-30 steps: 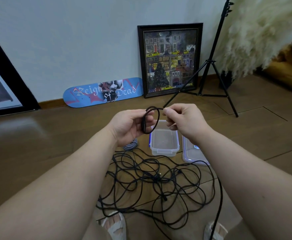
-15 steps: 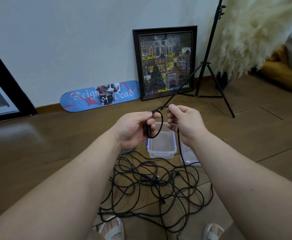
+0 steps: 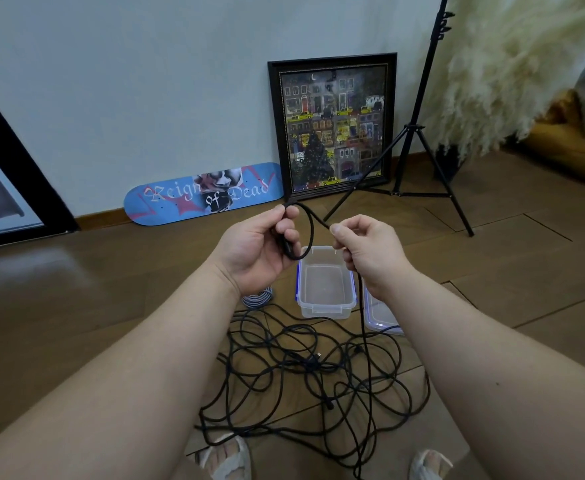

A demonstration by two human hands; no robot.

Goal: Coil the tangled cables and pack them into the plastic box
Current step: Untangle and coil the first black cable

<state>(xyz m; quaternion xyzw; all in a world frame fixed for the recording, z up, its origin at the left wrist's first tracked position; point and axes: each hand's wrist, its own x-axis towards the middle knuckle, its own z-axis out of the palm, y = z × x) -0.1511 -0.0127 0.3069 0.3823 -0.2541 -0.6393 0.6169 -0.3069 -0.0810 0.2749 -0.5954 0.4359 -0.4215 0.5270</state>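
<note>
Our hands have drawn apart, left hand (image 3: 263, 251) gripping what looks like the first loop of black cable (image 3: 310, 225), right hand (image 3: 367, 249) pinching its run, while the tangle (image 3: 305, 368) and empty plastic box (image 3: 325, 282) wait.

Against the white wall: blue skateboard deck (image 3: 203, 195) lying on the wooden floor (image 3: 76, 289), framed street picture (image 3: 332, 124) leaning, black tripod (image 3: 419, 123), cream pampas plumes (image 3: 513, 71) right

The thin tangled cables (image 3: 305, 368) on the brown wood-plank floor (image 3: 76, 306) are black; the clear plastic box (image 3: 325, 285) has blue clips; the small coiled cable (image 3: 258, 296) is striped white and dark; the skateboard deck (image 3: 204, 194) is light blue with pink stars and white lettering; the framed picture (image 3: 332, 126) has a black frame, yellow cars and a dark green tree.
</note>
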